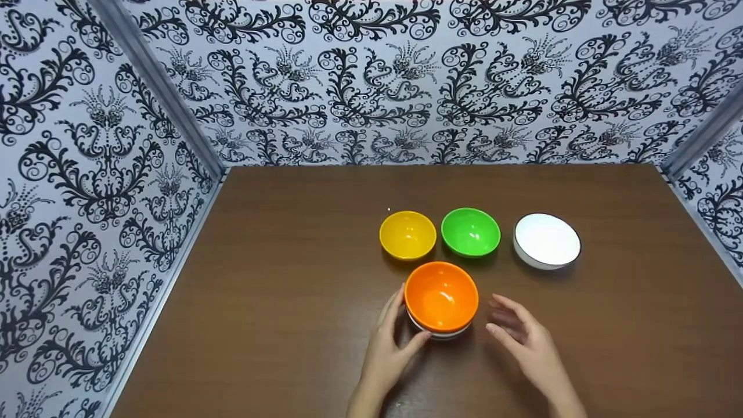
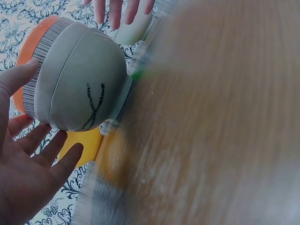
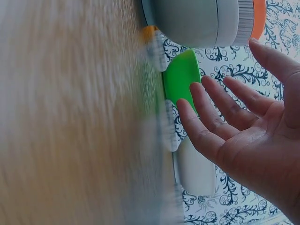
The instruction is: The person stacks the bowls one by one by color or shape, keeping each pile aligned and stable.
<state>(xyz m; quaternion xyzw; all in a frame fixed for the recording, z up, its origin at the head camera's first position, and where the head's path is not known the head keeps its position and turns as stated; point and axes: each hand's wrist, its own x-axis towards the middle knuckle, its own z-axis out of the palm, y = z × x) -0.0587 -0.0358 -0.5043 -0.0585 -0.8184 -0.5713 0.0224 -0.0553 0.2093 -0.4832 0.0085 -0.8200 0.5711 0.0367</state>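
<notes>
In front of me an orange bowl sits nested on top of a pale bowl with a dark branch-like mark. A thin-striped band shows between the orange rim and the pale side. My left hand is at the stack's left, its thumb touching the front side and its fingers spread, fairly straight, along the left side. To the right of the stack, my right hand holds nothing. Its fingers are relaxed and spread, and in the head view a gap separates them from the bowls.
Behind the stack stand a yellow bowl, a green bowl and, farther right, a white bowl with a dark rim. The brown table meets patterned walls at the back and sides.
</notes>
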